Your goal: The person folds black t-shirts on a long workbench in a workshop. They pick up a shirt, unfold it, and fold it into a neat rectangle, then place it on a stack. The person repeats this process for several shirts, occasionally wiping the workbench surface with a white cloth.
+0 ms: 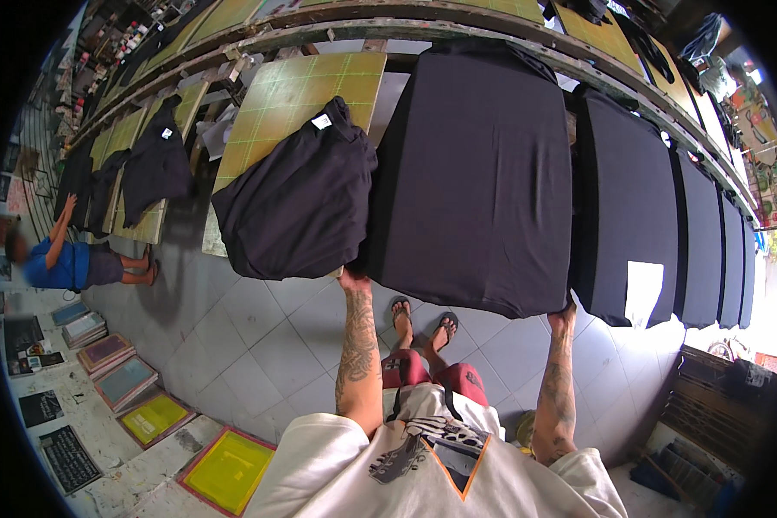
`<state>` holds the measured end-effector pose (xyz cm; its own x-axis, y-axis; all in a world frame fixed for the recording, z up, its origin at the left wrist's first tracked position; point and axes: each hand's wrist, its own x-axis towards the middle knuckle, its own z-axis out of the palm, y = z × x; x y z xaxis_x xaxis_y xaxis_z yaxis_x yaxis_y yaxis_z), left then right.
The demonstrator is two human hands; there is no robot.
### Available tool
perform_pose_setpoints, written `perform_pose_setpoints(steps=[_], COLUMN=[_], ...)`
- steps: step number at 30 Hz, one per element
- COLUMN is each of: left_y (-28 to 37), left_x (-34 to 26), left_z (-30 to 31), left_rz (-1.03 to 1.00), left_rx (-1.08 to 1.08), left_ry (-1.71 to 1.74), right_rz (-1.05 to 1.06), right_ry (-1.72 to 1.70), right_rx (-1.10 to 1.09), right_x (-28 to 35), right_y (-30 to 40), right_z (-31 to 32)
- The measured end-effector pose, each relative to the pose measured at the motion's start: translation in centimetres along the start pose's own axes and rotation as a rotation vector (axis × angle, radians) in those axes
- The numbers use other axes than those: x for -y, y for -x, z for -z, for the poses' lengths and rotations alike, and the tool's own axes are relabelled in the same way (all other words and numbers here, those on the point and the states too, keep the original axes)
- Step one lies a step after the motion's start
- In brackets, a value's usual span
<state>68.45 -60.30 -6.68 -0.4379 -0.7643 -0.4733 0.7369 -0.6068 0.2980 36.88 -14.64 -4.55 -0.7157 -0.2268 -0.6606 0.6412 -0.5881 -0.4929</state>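
A black T-shirt [479, 175] lies stretched over a board in front of me. My left hand [355, 280] is at its lower left corner, with the fingers hidden beneath the cloth. At the lower right corner is my right hand [562, 316], its fingers also partly hidden by the fabric. To the left, a bunched black T-shirt [298, 201] with a white neck label rests on a yellowish board [304, 78] marked with green lines. Several boards to the right carry smooth black shirts [628, 194]; a white sheet [644, 291] lies on the nearest.
A long rail [362, 29] runs behind the boards. At the far left another person [65, 259] stands by boards with black shirts. Framed printing screens [226, 469] lie along a ledge at lower left. A slatted bench [712, 401] is at lower right, beyond the tiled floor.
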Motion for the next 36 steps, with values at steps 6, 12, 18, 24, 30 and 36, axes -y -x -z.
perform_pose_setpoints(steps=[6, 12, 18, 24, 30, 36], left_y=[-0.4, 5.9, 14.4, 17.5, 18.1, 18.7], left_x=[-0.7, 0.9, 2.9, 4.5, 4.0, 3.5], left_z=[0.5, -6.3, -8.4, -11.8, -9.8, -9.7], left_rz=[0.045, 0.492, 0.462, 0.266, 0.229, 0.248], left_rx=[0.021, 0.18, 0.23, 0.307, 0.286, 0.299], left_ry=[-0.063, -0.128, -1.011, -1.349, -1.341, -1.32], right_rz=[0.019, -0.025, -0.11, 0.176, 0.198, 0.145], right_ry=[0.058, -0.115, 0.11, 0.871, 0.842, 0.902], right_rx=[0.07, -0.09, 0.332, 0.311, 0.389, 0.385], right_x=[-0.1, -3.2, -6.3, -6.8, -7.0, -6.3], right_y=[-0.2, 6.6, 17.7, 17.3, 18.4, 19.7], right_z=[-1.4, -2.0, -9.9, -10.2, -8.4, -7.7])
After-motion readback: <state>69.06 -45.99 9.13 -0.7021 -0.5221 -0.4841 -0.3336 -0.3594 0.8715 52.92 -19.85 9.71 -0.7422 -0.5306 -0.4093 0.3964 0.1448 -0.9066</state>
